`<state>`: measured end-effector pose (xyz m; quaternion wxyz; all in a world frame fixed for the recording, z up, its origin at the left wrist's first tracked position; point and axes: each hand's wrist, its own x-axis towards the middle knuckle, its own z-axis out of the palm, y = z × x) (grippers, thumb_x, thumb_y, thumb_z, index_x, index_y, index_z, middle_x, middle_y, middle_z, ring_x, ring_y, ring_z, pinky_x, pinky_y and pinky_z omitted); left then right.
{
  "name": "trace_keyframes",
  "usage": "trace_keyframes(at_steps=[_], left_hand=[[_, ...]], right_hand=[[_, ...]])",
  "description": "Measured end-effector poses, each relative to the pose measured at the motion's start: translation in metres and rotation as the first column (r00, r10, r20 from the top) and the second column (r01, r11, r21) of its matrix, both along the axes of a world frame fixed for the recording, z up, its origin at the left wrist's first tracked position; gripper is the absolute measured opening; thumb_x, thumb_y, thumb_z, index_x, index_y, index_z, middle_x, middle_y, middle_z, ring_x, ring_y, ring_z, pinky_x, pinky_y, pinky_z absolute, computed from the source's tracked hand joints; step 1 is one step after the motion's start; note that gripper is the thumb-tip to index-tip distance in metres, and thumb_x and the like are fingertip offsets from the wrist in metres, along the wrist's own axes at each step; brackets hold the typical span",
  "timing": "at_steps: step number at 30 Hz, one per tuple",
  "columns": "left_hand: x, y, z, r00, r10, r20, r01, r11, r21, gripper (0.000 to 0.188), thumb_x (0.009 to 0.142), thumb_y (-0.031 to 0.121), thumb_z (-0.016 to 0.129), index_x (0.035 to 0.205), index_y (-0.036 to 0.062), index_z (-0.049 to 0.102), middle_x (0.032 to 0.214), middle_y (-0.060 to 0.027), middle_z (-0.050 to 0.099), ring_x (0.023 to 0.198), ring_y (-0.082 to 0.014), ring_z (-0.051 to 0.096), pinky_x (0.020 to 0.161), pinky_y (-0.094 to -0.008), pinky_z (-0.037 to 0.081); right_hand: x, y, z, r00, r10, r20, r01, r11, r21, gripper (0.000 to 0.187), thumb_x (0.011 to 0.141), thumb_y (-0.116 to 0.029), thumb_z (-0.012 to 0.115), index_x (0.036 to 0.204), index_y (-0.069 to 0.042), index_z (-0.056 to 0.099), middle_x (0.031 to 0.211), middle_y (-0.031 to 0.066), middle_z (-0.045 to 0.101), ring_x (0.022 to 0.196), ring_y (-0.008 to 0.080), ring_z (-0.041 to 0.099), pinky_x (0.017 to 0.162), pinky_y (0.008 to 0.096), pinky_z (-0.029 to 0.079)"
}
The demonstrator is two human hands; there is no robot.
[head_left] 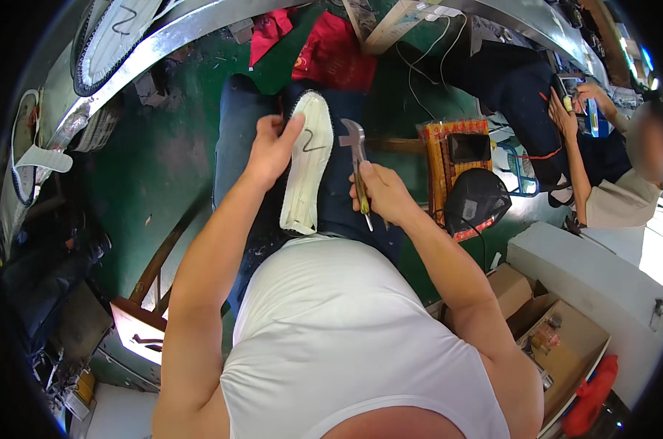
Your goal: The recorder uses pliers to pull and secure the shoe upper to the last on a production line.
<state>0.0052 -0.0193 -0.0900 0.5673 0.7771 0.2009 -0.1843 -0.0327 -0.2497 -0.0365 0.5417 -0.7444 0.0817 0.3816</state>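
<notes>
A long, off-white shoe sole (307,164), rounded at the toe, narrower at the waist and marked with one dark curved stroke, lies face up lengthwise over the seated person's lap (237,139). The left grip (278,145) has its thumb at the sole's left edge, though whether it pinches I cannot tell; the right grip (379,190) is closed round a metal-headed hammer (353,137).

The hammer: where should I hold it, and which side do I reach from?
Probably by its shaft, below the head, from the right, where the right hand grips: the shaft is slim and points back toward the body, with the wider head at the far end.
</notes>
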Motion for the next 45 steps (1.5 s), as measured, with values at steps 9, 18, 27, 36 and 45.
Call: trace_keyframes(at_steps=[9,18,27,36,45], left_hand=[[-0.026,0.046,0.063,0.820,0.573,-0.001,-0.304,0.435,-0.848,0.048,0.092,0.026,0.066,0.129,-0.0025,0.054,0.118,-0.0132,0.066,0.108,-0.0254,0.065,0.095,-0.0436,0.051],[-0.083,0.096,0.077,0.929,-0.357,-0.097,0.360,0.933,0.013,0.067,0.073,0.016,0.085,0.128,-0.0077,0.054,0.111,-0.0167,0.068,0.104,-0.0244,0.065,0.094,-0.0350,0.049],[-0.103,0.090,0.046,0.950,-0.312,0.028,0.311,0.950,0.034,0.062,0.078,0.026,0.082,0.124,-0.0059,0.057,0.106,-0.0207,0.069,0.098,-0.0270,0.066,0.089,-0.0360,0.049],[-0.108,0.091,0.040,0.951,-0.310,-0.002,0.310,0.950,-0.037,0.064,0.078,0.030,0.081,0.125,-0.0054,0.057,0.106,-0.0196,0.069,0.097,-0.0263,0.066,0.088,-0.0358,0.049],[-0.070,0.100,0.069,0.801,-0.586,-0.124,0.555,0.804,-0.212,0.063,0.080,0.032,0.081,0.124,-0.0068,0.059,0.109,-0.0163,0.068,0.100,-0.0215,0.063,0.091,-0.0339,0.049]], right_hand=[[-0.018,-0.023,0.002,0.882,-0.441,-0.166,0.471,0.819,0.327,0.036,0.105,-0.030,0.046,0.125,0.000,0.053,0.092,0.0047,0.058,0.077,0.0128,0.060,0.064,0.0296,0.052],[-0.037,-0.022,-0.027,0.960,-0.259,0.105,0.219,0.931,0.294,0.038,0.107,-0.030,0.040,0.127,0.000,0.048,0.093,0.0040,0.055,0.072,0.0088,0.051,0.058,0.0231,0.046],[-0.025,0.012,0.065,0.765,-0.286,0.577,-0.025,0.882,0.471,0.034,0.102,-0.027,0.049,0.122,0.000,0.050,0.102,0.0066,0.056,0.076,0.0099,0.049,0.067,0.0234,0.044],[-0.031,0.048,0.091,0.834,0.260,0.487,-0.336,0.939,0.073,0.034,0.098,-0.024,0.054,0.118,0.003,0.050,0.101,0.0245,0.062,0.088,0.0456,0.061,0.078,0.0458,0.049],[0.016,0.039,0.071,0.762,0.473,0.442,-0.362,0.877,-0.315,0.037,0.094,-0.035,0.061,0.100,0.002,0.058,0.092,0.0272,0.066,0.092,0.0437,0.065,0.079,0.0466,0.051]])
